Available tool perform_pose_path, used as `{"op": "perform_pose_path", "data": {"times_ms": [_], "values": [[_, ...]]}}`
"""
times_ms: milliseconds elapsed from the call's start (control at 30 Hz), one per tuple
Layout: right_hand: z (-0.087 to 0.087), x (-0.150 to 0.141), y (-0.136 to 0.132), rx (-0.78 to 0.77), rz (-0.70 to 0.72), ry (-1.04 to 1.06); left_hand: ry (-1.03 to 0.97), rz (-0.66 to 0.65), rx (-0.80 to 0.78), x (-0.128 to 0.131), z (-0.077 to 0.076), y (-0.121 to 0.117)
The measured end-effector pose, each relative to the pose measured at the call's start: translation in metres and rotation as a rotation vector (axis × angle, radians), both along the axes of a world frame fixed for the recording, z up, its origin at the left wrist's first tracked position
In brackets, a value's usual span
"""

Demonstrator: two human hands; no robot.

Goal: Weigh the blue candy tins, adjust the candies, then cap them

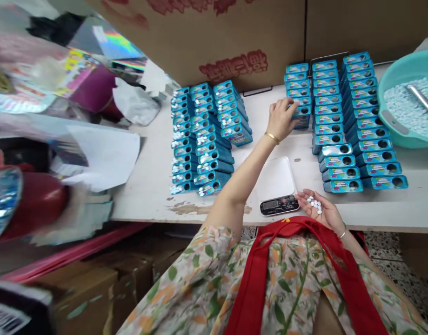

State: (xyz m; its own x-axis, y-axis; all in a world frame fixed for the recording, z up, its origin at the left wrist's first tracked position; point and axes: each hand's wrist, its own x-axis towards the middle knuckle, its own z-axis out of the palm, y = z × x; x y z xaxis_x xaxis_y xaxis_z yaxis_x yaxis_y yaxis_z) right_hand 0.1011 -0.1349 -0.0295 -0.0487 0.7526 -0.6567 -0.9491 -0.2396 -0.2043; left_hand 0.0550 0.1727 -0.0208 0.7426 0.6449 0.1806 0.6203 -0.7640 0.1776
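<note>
My left hand (282,118) is stretched forward over the table. Its fingers are closed at the near end of the back-middle row of boxes, gripping a small blue box (303,110) with a dark round opening on top. Palm up near the front edge, my right hand (322,211) cups several small white tablets (315,203). Just left of it lies a kitchen scale (278,205) with a black panel and a bare white plate. Two longer rows of blue boxes (339,160) with dark openings stand to the right. On the left, rows of blue boxes (214,153) have white tablets at their tops.
A turquoise basin (386,118) full of pale tablets, with a metal scoop (423,100) in it, sits at the right. A big cardboard box (235,42) walls off the back. Papers (102,158), bags and a red container (36,200) crowd the left side.
</note>
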Motion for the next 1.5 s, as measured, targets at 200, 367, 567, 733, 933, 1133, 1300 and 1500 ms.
{"op": "perform_pose_path", "data": {"times_ms": [200, 367, 567, 733, 933, 1133, 1300, 1500], "values": [[-0.007, 0.000, 0.003, 0.009, 0.059, 0.010, -0.085, 0.446, 0.177, -0.106, -0.007, -0.018], [-0.004, -0.007, 0.006, 0.032, 0.122, 0.013, 0.079, 0.655, 0.054, -0.147, -0.026, 0.007], [0.004, -0.006, -0.002, 0.008, 0.075, -0.012, 0.013, 0.267, 0.073, -0.144, 0.008, -0.014], [0.010, -0.003, -0.005, -0.026, 0.051, -0.055, 0.130, 0.092, 0.044, -0.131, 0.063, -0.100], [0.014, -0.005, -0.005, -0.008, 0.074, -0.049, 0.314, -0.040, -0.056, -0.109, 0.075, -0.139], [0.010, -0.006, -0.005, -0.009, 0.066, -0.060, 0.104, -0.114, -0.074, -0.102, 0.071, -0.179], [0.007, -0.005, -0.005, -0.073, 0.033, -0.176, 0.136, -0.382, -0.172, -0.079, 0.034, -0.235], [0.008, -0.003, -0.010, -0.092, 0.118, -0.227, 0.123, -0.386, -0.264, -0.072, 0.004, -0.245]]}}
